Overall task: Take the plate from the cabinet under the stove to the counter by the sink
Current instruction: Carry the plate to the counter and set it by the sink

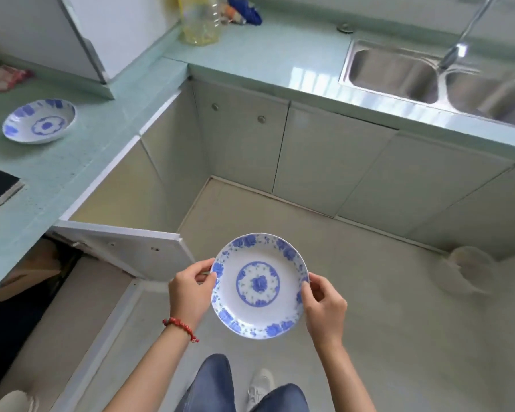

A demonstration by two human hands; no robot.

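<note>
Counter: a pale green, glossy L-shaped top ran round the corner.
Sink: a twin steel basin was set into the counter at the right.
Door: a white cabinet panel stood ajar at the left.
Plate: round, white, blue-flowered, it was held level above the floor, well short of the sink.
Left hand: gripped the plate's left rim.
Right hand: gripped its right rim.
Bracelet: red beads circled the left wrist.

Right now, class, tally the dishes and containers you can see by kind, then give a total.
Blue-and-white plates: 2, one held, one on the counter
Plastic bottle: 1
Bowl on the floor: 1
Total: 4
</note>
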